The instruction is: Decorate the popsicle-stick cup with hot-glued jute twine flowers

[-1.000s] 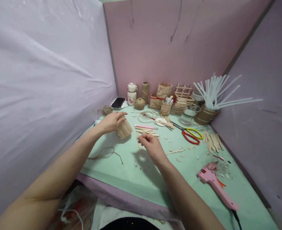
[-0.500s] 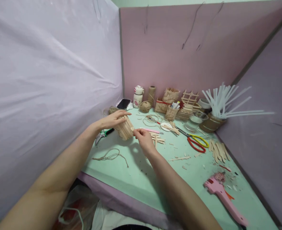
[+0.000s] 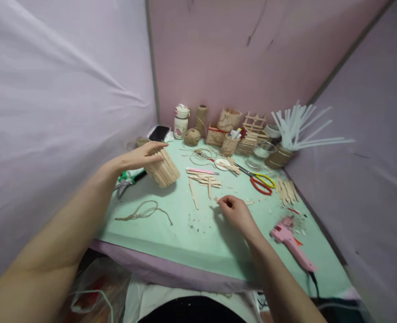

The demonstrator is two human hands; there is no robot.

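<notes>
My left hand [image 3: 146,154] is wrapped over the top of a small container made of wooden sticks [image 3: 165,171], which is tilted above the green table. My right hand [image 3: 234,208] is to the right of it, over the table, with thumb and fingertips pinched on a tiny pale scrap [image 3: 216,199]. Between the hands lie loose wooden sticks [image 3: 205,180] and a pink pen-like tool [image 3: 201,171]. A loop of twine [image 3: 146,210] rests on the table below the container.
Red and yellow scissors [image 3: 261,185] and a pink glue gun [image 3: 293,242] lie at the right. Green-handled pliers [image 3: 126,180] are beside my left wrist. Along the back stand a bottle [image 3: 181,122], twine balls, stick-made boxes, a glass bowl [image 3: 261,154] and white glue sticks [image 3: 296,128].
My right hand has come away from the container, toward the right and nearer to me. My left hand still holds the container. The head view has shifted.
</notes>
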